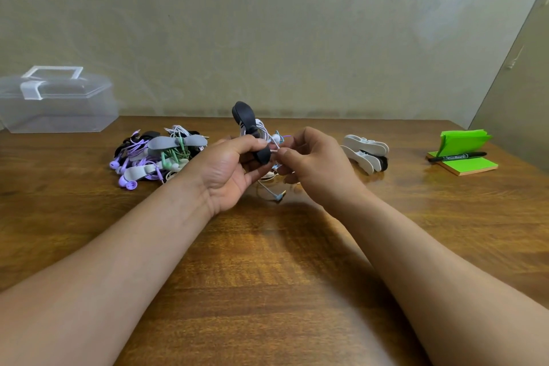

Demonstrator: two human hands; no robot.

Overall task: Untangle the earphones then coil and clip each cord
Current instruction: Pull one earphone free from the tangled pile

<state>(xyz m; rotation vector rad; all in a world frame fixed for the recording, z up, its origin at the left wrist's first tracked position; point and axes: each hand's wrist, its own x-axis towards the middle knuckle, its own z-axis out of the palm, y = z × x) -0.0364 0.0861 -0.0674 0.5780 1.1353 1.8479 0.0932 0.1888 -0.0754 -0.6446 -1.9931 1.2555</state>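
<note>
Above the middle of the wooden table my left hand grips a black cord clip with a coil of white earphone cord caught in it. The clip's upper end sticks up past my fingers. My right hand pinches the white cord just right of the clip, near a white earbud. A loose end with a light blue angled plug hangs down to the table between my hands.
A heap of clipped purple, green and white earphones lies to the left. Spare white and black clips lie to the right. A clear plastic box stands far left. Green sticky notes with a black marker sit far right.
</note>
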